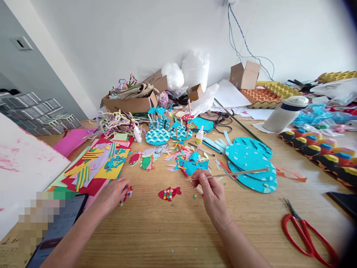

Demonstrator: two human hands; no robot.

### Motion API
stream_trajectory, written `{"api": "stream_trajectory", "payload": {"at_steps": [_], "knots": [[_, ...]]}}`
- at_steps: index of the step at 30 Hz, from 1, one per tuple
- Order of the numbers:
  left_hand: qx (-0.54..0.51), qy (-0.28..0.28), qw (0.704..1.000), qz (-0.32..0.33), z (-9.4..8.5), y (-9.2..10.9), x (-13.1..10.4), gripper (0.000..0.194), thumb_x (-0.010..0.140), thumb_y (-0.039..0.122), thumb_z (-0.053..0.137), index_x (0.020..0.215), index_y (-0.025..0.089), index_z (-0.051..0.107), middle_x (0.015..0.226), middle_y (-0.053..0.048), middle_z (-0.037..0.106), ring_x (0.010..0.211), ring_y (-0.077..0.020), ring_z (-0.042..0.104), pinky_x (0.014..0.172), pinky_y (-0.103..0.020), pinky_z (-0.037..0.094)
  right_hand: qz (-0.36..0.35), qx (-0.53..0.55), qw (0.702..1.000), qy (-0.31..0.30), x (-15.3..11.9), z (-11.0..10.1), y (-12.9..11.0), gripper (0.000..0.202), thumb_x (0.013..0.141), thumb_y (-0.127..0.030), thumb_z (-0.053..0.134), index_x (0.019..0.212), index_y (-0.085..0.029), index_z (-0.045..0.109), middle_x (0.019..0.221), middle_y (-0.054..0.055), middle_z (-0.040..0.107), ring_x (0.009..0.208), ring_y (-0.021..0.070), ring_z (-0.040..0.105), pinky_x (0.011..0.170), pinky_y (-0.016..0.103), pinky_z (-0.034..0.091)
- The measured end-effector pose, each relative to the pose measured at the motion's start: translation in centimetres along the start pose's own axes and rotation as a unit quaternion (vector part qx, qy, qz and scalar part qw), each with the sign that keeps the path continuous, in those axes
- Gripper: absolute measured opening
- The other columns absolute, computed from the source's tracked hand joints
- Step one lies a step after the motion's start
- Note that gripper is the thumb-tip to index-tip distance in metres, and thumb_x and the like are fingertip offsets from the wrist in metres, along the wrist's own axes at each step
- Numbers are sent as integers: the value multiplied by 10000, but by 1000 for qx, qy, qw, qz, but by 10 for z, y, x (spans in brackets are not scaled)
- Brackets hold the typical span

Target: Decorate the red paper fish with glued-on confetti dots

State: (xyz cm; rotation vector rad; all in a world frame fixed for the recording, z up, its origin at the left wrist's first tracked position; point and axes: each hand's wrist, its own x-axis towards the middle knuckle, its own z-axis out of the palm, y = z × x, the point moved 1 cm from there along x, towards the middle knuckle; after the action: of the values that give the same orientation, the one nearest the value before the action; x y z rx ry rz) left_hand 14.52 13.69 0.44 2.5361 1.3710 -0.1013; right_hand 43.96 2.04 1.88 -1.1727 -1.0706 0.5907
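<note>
Red paper fish (173,192), part-dotted, lies on the surface (156,230) between the right hand (210,194), gripping a thin stick (240,172), and the left hand (113,195), over loose paper dots (129,194), its grip unclear. Dot-sticking seems underway; next probably calls for careful placing.

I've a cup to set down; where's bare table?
Nearer than the red fish, and between the right hand, blue discs and scissors, the table is largely bare. Crowded: beyond the fish, with scraps; at left, with papers.

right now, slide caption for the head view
Right hand holding a thin stick, left hand at small dots, a red fish between.
</note>
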Motion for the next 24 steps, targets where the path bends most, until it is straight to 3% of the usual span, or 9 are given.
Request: {"api": "stream_trajectory", "payload": {"at_steps": [7, 14, 24], "knots": [[1, 13, 1000, -27, -10, 2, -4, 134, 793, 147, 415, 721, 213, 508, 739, 12, 596, 712, -145, 553, 628, -231, 353, 6, -2, 1000, -2, 0, 0, 1, 276, 879, -361, 421, 745, -171, 570, 696, 32, 563, 614, 136, 507, 569, 264, 419], [10, -5, 1000, -11, -9, 14, -3, 90, 757, 148, 488, 732, 213, 544, 817, 0, 621, 782, -161, 566, 676, -241, 367, 0, -4, 1000, -9, -1, 0, 4, 268, 882, -352, 421, 742, -175, 567, 705, 33, 557, 625, 137, 501, 570, 263, 414], [68, -1, 998, 17, -8, 22, -6, 175, 781, 71, 422, 757, 193, 544, 842, -48, 606, 805, -192, 563, 711, -276, 386, 8, 2, 1000, -16, 0, -1, 4, 268, 883, -344, 417, 728, -176, 557, 713, 26, 541, 622, 134, 489, 571, 260, 394]]}}
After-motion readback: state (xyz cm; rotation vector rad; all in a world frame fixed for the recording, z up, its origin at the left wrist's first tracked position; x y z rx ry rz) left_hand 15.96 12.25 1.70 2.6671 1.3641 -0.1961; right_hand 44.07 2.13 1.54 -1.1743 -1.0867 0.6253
